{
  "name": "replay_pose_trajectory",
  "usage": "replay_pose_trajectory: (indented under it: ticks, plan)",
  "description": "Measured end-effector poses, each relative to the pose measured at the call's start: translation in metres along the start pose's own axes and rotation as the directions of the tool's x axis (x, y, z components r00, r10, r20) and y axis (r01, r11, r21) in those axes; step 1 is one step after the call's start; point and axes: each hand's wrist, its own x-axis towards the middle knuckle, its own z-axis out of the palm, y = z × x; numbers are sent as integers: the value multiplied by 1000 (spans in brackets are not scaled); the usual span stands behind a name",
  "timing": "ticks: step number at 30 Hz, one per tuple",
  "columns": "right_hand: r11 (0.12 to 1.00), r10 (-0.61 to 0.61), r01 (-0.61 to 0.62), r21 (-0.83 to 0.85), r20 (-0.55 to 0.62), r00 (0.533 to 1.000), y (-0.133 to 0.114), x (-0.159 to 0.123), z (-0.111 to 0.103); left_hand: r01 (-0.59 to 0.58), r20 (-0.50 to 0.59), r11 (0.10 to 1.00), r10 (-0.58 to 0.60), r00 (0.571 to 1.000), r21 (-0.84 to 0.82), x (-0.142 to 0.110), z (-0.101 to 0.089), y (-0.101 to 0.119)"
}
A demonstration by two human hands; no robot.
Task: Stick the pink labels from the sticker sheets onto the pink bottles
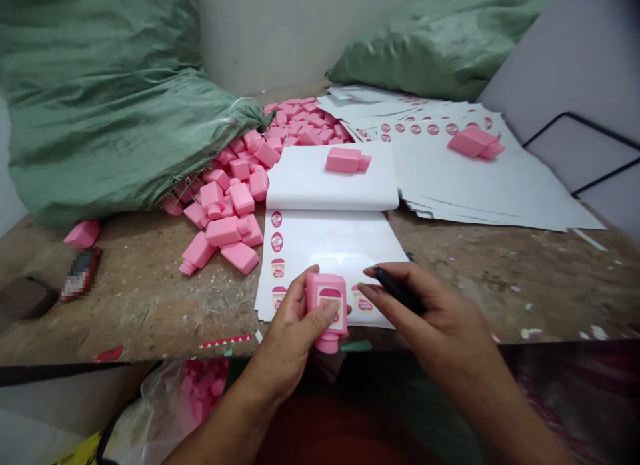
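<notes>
My left hand is wrapped round a small pink plastic bottle, neck pointing towards me. Its thumb lies on the label on the bottle's front. Just to the right, my right hand grips a slim black pen-like tool; its exact kind is unclear. The index finger and thumb reach over a sticker sheet, near a pink and cream label. More stickers run down the sheet's left side. On the sheet's folded-back white part lies another pink bottle.
Loose pink bottles spill from a green sack at the left. Stacked sticker sheets carry one bottle at the right, below another green sack. A pixelated red-edged object lies left; a black metal frame stands right.
</notes>
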Motion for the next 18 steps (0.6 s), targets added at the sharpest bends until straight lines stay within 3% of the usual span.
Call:
replay_pose_trajectory:
  ticks: [2,5,10,13,16,18]
  plan:
    - [978,111,-125,167,94,989,-5,2,2,-11,22,999,10,1000,46,-1,-1,0]
    - [934,162,-219,282,212,964,-10,4,11,-20,67,995,13,998,97,-3,-3,0]
    - [811,236,-379,446,344,909,-3,5,17,130,129,991,-132,983,20,-8,-7,8]
    - [761,290,-432,485,341,894,4,4,19,191,149,981,-184,972,-40,-11,-10,13]
    - [811,278,-376,448,270,922,7,3,22,185,120,982,-181,976,-25,-16,-20,18]
    - [856,254,-332,396,236,938,8,2,24,171,103,984,-175,979,52,-25,-40,23]
